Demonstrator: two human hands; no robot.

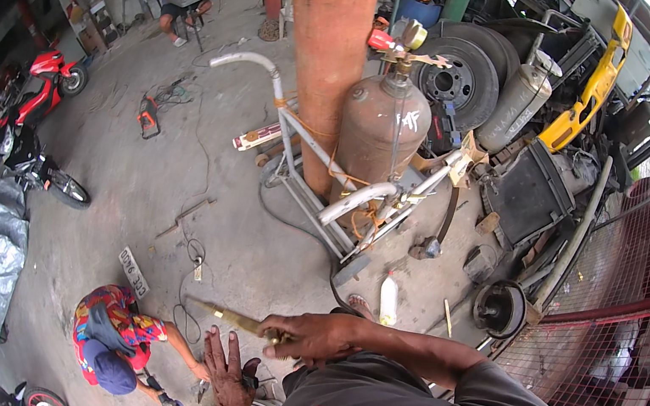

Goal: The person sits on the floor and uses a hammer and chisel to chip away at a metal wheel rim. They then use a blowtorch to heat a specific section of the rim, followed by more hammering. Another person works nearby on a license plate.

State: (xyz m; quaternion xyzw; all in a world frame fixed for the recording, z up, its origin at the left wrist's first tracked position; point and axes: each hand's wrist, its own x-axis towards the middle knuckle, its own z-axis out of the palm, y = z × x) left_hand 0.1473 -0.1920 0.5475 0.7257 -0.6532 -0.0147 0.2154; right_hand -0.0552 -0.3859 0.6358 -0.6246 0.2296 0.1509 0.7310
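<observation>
My right hand (pixel 311 338) is closed around a brass gas torch (pixel 232 318), its thin tip pointing left. Below the torch, my left hand (pixel 229 380) has its fingers stretched out and apart, with a small dark piece beside the thumb that I cannot make out. A crouching person (pixel 109 339) in a blue cap and patterned shirt is at the lower left. That person's hand reaches close to my left fingertips, by a small metal tool (pixel 202 390). My grey shirt hides part of the floor below my hands.
Ahead stands a pipe trolley (pixel 302 135) carrying a tall orange cylinder (pixel 326 66) and a rusty brown cylinder (pixel 385 127). A white bottle (pixel 389 300), a brake drum (pixel 499 308) and a white plate (pixel 134 272) lie around. Hoses cross the floor. Wire mesh (pixel 613 380) borders the right.
</observation>
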